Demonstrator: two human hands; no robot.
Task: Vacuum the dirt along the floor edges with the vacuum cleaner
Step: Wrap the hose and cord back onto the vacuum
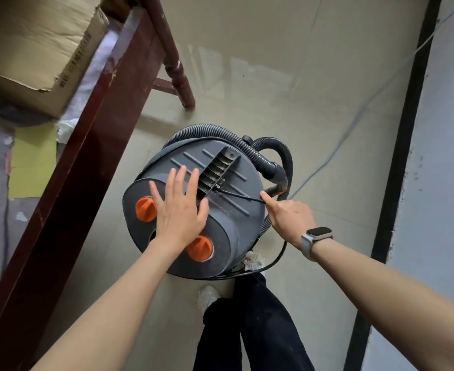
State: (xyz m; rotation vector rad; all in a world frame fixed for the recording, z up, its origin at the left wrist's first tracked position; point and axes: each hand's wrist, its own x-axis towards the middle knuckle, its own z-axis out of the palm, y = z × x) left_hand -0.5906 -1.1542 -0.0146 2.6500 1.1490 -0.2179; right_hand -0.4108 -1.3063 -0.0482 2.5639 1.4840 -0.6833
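Two hands on the vacuum cleaner [193, 207], standing on the floor [287, 89] beside the table [97, 124]. Left hand [179, 207] flat, fingers spread; right hand [287, 214] pinching the cord [236, 195]. Recommend steadying the lid while drawing cord out straight.

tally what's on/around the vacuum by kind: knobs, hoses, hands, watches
Orange knobs: 2 (one, another)
Black hoses: 1, looped round the vacuum cleaner
Hands: 2 (left hand flat on top, right hand pinching the black cord)
Watches: 1
Total: 6
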